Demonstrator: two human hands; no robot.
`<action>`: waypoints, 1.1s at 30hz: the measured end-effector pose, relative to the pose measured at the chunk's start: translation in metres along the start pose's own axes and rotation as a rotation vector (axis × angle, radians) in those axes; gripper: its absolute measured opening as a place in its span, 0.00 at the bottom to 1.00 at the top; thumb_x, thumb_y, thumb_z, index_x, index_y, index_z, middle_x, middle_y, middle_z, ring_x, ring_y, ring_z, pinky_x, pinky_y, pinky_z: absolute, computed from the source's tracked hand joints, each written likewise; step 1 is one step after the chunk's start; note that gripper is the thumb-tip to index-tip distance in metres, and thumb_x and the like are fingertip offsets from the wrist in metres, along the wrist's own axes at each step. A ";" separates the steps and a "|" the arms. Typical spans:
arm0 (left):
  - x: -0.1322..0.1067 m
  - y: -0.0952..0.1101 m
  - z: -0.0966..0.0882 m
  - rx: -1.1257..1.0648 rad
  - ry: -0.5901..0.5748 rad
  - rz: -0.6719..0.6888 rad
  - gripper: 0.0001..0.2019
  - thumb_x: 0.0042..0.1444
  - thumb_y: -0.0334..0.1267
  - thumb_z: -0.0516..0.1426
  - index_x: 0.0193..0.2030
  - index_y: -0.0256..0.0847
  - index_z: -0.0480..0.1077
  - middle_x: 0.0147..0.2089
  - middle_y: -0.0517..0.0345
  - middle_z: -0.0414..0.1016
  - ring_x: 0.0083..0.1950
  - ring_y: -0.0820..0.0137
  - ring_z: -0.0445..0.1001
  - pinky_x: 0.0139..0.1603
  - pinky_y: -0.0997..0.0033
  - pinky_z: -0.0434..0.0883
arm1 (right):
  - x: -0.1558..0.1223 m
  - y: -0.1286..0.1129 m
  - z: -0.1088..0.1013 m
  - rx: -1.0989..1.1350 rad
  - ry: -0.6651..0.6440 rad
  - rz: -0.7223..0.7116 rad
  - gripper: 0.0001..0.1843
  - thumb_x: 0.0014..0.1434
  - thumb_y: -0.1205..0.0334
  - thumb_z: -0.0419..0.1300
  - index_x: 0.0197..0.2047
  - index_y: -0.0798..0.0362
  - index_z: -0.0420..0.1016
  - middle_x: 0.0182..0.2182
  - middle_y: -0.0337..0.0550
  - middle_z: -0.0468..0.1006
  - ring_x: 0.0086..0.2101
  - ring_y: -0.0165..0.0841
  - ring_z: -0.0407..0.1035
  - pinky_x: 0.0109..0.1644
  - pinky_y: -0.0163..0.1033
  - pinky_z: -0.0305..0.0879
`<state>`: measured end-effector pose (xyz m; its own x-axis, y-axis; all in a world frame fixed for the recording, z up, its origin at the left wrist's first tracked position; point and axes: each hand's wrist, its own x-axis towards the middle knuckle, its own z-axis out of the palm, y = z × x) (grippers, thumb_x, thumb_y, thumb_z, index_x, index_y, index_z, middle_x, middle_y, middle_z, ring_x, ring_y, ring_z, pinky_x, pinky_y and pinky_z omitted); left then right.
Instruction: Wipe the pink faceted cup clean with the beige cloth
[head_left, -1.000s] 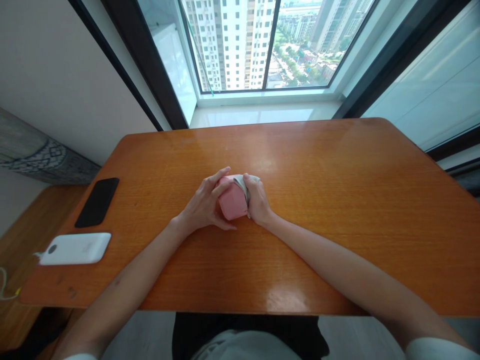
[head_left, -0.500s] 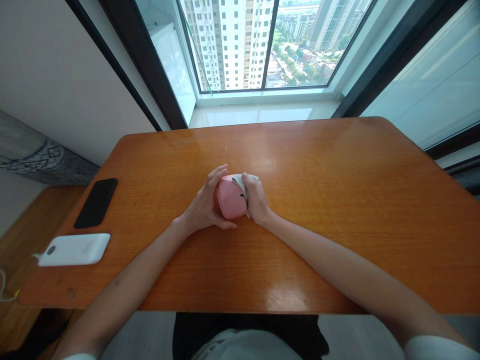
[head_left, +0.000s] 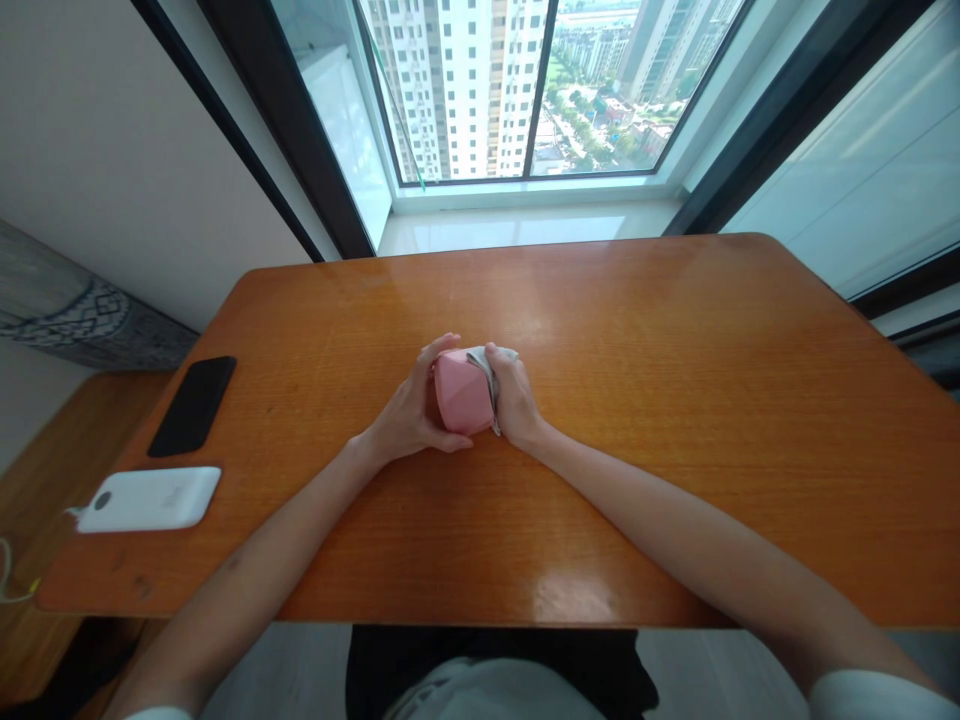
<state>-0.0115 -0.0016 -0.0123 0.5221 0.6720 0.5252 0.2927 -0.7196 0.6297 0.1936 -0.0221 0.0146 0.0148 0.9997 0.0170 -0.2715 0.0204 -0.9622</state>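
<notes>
A small pink faceted object (head_left: pixel 461 392) sits at the middle of the orange wooden table (head_left: pixel 675 400), held between both hands. My left hand (head_left: pixel 409 412) wraps around its left side, fingers curled over the top and thumb underneath. My right hand (head_left: pixel 514 398) presses a grey cloth (head_left: pixel 486 365) against the object's right side, fingers closed on the cloth. Most of the cloth is hidden under that hand.
A black phone (head_left: pixel 192 404) lies near the table's left edge. A white power bank (head_left: pixel 150 498) lies in front of it, with a cable running off the left edge. Beyond the table's far edge is a window sill and a large window.
The pink object has been turned a little in my left hand, showing a different facet. Both hands stay in the same place.
</notes>
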 end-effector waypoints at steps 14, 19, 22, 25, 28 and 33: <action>0.002 0.005 0.002 -0.186 -0.033 -0.172 0.57 0.54 0.67 0.75 0.83 0.49 0.58 0.70 0.41 0.77 0.60 0.50 0.84 0.60 0.50 0.84 | -0.004 0.001 -0.001 -0.046 -0.012 -0.024 0.35 0.67 0.25 0.63 0.27 0.48 0.71 0.23 0.36 0.67 0.26 0.30 0.58 0.29 0.38 0.56; 0.001 0.001 -0.002 0.073 -0.010 0.077 0.69 0.42 0.69 0.81 0.86 0.56 0.54 0.85 0.36 0.59 0.83 0.36 0.67 0.80 0.32 0.72 | 0.000 -0.002 0.001 -0.010 -0.003 -0.003 0.35 0.66 0.24 0.62 0.28 0.49 0.71 0.24 0.36 0.68 0.27 0.31 0.60 0.31 0.38 0.59; 0.004 0.009 -0.005 0.152 0.008 0.134 0.60 0.48 0.59 0.82 0.83 0.57 0.59 0.81 0.39 0.66 0.80 0.42 0.72 0.79 0.37 0.74 | 0.000 -0.001 0.000 -0.005 -0.018 -0.031 0.34 0.67 0.26 0.63 0.28 0.49 0.69 0.25 0.36 0.67 0.27 0.30 0.59 0.31 0.39 0.57; 0.005 0.015 -0.004 0.045 0.035 0.043 0.57 0.47 0.57 0.82 0.80 0.53 0.62 0.74 0.42 0.74 0.72 0.45 0.79 0.73 0.42 0.79 | -0.003 0.003 -0.001 -0.008 -0.031 -0.075 0.34 0.68 0.27 0.63 0.29 0.48 0.70 0.26 0.36 0.67 0.28 0.31 0.58 0.32 0.39 0.57; 0.004 0.013 -0.001 -0.128 -0.020 -0.139 0.54 0.52 0.62 0.78 0.80 0.50 0.62 0.68 0.43 0.78 0.60 0.52 0.84 0.60 0.51 0.84 | -0.005 0.006 -0.002 -0.048 -0.054 -0.082 0.34 0.69 0.26 0.61 0.29 0.48 0.71 0.25 0.36 0.66 0.28 0.31 0.58 0.32 0.40 0.56; 0.000 0.001 0.000 -0.076 -0.003 -0.050 0.66 0.46 0.70 0.79 0.85 0.52 0.54 0.79 0.35 0.68 0.74 0.40 0.76 0.73 0.37 0.78 | -0.002 0.004 -0.001 -0.024 -0.041 -0.027 0.34 0.68 0.26 0.62 0.28 0.48 0.70 0.25 0.36 0.66 0.28 0.31 0.58 0.32 0.39 0.56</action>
<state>-0.0111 -0.0027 -0.0116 0.5104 0.7064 0.4905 0.2569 -0.6695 0.6969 0.1935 -0.0242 0.0105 -0.0182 0.9984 0.0535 -0.2488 0.0473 -0.9674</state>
